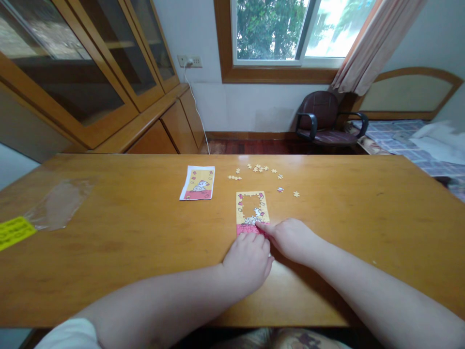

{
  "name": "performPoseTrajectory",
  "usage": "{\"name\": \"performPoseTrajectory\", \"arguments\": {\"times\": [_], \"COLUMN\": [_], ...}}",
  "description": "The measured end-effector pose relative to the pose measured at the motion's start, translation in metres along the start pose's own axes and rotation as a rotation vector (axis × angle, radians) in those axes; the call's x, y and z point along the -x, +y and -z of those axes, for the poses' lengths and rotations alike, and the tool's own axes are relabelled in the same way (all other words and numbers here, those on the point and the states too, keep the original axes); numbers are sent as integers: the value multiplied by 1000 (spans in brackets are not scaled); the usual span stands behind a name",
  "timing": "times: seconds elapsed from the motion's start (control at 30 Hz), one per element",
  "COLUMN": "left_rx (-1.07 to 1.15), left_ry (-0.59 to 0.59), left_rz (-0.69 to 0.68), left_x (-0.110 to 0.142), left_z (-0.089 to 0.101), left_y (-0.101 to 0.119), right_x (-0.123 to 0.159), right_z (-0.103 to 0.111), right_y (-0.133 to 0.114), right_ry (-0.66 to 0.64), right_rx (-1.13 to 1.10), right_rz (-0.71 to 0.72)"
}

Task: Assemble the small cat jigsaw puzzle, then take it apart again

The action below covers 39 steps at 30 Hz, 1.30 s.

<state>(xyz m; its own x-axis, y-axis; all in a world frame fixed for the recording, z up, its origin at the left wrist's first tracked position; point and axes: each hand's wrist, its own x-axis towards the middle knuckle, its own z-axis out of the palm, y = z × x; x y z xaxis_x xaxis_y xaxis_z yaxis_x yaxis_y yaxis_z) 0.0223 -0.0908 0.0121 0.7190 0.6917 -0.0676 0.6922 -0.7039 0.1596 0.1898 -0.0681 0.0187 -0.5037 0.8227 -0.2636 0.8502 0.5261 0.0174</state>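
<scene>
A partly assembled jigsaw puzzle (239, 208) lies on the table, with a yellow upper part, a pink lower part and a white cartoon animal. Bare table shows through a gap in its upper middle. My left hand (250, 257) rests across the puzzle's lower edge, fingers laid over it and hiding that part. From the right, my right hand (292, 240) reaches in, its index finger stretched out and touching the puzzle just below the animal; its other fingers are mostly hidden. Loose puzzle pieces (258, 168) are scattered beyond the puzzle, and a single yellow piece (296, 194) lies to its right.
A printed reference picture (199, 183) lies left of the puzzle on the wooden table (145, 232). A clear plastic bag (60, 203) with a yellow label (15, 231) is at the far left. Beyond the table stand a cabinet (119, 72) and an armchair (321, 116).
</scene>
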Motion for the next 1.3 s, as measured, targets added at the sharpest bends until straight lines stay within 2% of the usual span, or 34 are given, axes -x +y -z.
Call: {"name": "performPoseTrajectory", "arguments": {"times": [0.3,0.73,1.3], "left_rx": [5,-5,1], "left_ry": [-7,-20,-16], "left_rz": [4,5,10], "left_x": [0,-1,0], "left_z": [0,2,0], "left_y": [0,1,0], "right_x": [-7,-12,-14], "right_z": [0,-7,-5], "right_y": [-3,-2,-3], "right_ry": [-45,2,-4], "right_rx": [-35,-25,-32], "right_rz": [-33,-72,-102]}}
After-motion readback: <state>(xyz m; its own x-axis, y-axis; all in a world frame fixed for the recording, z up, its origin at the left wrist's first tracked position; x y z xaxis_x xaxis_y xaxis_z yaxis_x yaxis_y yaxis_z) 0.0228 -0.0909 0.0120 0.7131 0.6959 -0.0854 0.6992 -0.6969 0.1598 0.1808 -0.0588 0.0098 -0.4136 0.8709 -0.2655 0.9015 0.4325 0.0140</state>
